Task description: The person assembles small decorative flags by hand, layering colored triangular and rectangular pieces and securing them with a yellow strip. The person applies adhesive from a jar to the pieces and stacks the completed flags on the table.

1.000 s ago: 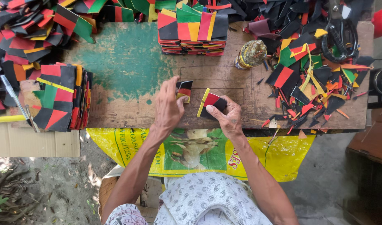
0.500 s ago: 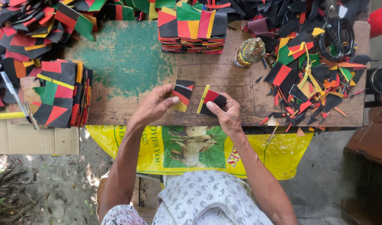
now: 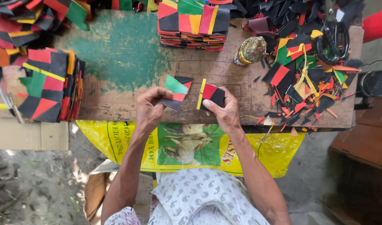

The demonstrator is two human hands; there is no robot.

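Two patchwork pieces, a green-red-black one (image 3: pixel 176 91) pinched in the left hand (image 3: pixel 151 109), a red-black-yellow one (image 3: pixel 209 95) in the right hand (image 3: pixel 225 112), now sit further apart above the desk (image 3: pixel 124 54).

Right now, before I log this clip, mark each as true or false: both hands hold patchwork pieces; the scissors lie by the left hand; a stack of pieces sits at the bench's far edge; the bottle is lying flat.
1. Left hand and right hand each hold a patchwork piece. True.
2. False: the scissors lie far right, on scraps.
3. Stack at the far edge. True.
4. False: the bottle stands upright.
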